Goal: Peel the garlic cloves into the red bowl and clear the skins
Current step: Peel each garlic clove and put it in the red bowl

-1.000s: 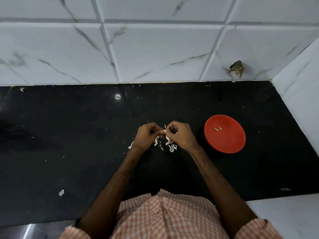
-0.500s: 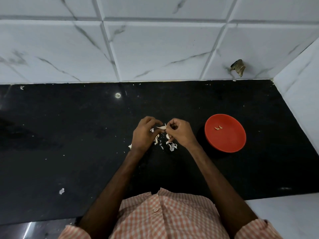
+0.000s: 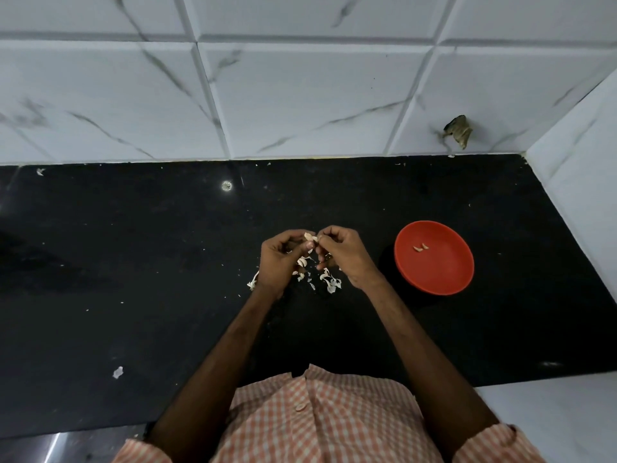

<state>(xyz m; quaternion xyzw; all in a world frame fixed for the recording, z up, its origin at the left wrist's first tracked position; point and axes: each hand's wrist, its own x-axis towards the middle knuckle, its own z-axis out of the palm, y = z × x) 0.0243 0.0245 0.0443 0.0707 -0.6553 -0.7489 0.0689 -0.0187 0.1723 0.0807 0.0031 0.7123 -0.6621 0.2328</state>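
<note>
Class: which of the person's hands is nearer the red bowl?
Right. The right hand is left of the red bowl, apart from it; the left hand is farther left.

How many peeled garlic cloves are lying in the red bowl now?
2. Both lie side by side in the red bowl, left of its middle: the left clove and the right clove. The bowl's inside shows fully, so none is hidden.

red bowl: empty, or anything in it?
Not empty. Two small pale cloves lie inside the red bowl, toward its far left side; the rest of its inside shows bare red.
</note>
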